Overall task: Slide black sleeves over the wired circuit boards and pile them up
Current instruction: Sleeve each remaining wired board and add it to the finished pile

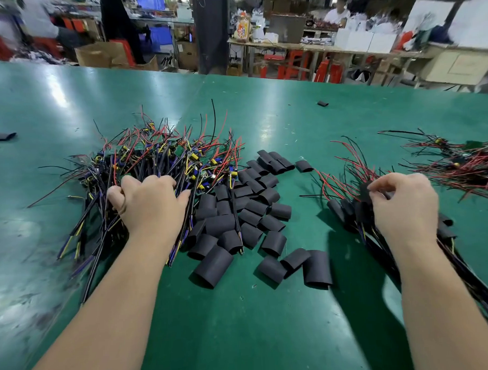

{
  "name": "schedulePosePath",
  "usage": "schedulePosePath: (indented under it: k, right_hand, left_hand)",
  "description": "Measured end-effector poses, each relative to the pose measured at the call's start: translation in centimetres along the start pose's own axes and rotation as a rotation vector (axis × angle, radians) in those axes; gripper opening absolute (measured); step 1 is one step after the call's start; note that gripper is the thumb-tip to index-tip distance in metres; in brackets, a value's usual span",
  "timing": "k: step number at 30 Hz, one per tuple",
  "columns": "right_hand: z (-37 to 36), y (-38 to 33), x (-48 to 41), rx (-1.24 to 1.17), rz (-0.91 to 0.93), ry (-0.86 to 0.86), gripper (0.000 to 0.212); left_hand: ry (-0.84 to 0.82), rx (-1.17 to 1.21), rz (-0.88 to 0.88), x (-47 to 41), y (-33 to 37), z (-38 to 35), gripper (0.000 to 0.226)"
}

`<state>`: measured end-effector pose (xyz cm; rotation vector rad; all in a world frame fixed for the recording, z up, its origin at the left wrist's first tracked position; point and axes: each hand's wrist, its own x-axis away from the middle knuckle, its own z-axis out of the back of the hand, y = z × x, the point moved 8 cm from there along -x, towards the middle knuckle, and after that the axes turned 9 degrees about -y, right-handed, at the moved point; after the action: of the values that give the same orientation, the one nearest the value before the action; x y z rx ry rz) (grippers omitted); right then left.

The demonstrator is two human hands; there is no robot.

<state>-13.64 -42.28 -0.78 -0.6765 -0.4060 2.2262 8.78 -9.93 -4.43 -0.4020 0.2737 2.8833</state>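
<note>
A tangled heap of bare wired circuit boards [164, 160] with red, black, yellow and purple leads lies at centre left on the green table. My left hand [149, 204] rests on its near side, fingers curled into the wires. Several loose black sleeves [238, 212] lie scattered in the middle. At the right sits a pile of sleeved boards [346, 211]; my right hand [404, 204] is above it and pinches a black sleeved board [365, 191] at its fingertips.
A second tangle of wired boards [457, 160] lies at the far right. Stray sleeves sit far back [323, 103] and at the left edge [0, 137]. Bare green tabletop [242, 323] stretches in front. Benches, boxes and a seated person are beyond the table.
</note>
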Motion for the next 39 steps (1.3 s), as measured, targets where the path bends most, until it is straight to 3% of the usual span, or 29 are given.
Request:
schedulePosePath:
  k: [7, 12, 16, 18, 21, 23, 25, 28, 30, 36, 39]
  right_hand:
    - [-1.4, -0.4, 0.7, 0.037, -0.006, -0.089, 0.024]
    - [-0.3, 0.0, 0.8, 0.017, -0.035, 0.038, 0.024]
    - [0.6, -3.1, 2.2, -0.091, 0.198, 0.169, 0.016]
    - [-0.5, -5.1, 3.1, -0.213, 0.292, 0.062, 0.016]
    - [-5.7, -7.7, 5.5, -0.523, 0.271, -0.493, 0.028]
    - [-7.4, -9.4, 7.1, -0.907, 0.236, -0.683, 0.041]
    - [-7.2, -10.0, 7.1, -1.284, 0.196, -0.653, 0.048]
    - [-6.1, -9.6, 6.5, -1.519, 0.135, -0.527, 0.027]
    - [-5.9, -9.4, 6.4, -1.533, 0.1, -0.502, 0.015]
    - [-7.1, -10.3, 7.4, -1.478, 0.078, -0.588, 0.013]
    - [-7.6, -10.7, 7.8, -1.475, 0.072, -0.603, 0.013]
  left_hand:
    - [0.022, 0.015, 0.016, 0.0, -0.3, 0.0, 0.03]
    - [0.253, 0.232, -0.049, 1.5, 0.3, 2.9, 0.013]
    - [0.307, 0.442, -0.264, 3.0, 2.2, 4.7, 0.006]
    - [0.264, 0.549, -0.402, 4.0, 3.8, 5.1, 0.009]
    - [0.206, 0.578, -0.507, 5.4, 5.7, 5.1, 0.014]
    - [0.132, 0.562, -0.565, 5.8, 6.6, 4.6, 0.021]
    - [0.056, 0.524, -0.629, 6.0, 7.3, 4.0, 0.027]
    - [-0.037, 0.507, -0.635, 5.9, 7.3, 3.5, 0.024]
    - [-0.084, 0.504, -0.637, 5.9, 7.3, 3.3, 0.02]
    - [-0.131, 0.64, -0.7, 6.9, 8.6, 4.1, 0.031]
    - [-0.034, 0.848, -0.689, 7.0, 8.0, 4.9, 0.02]
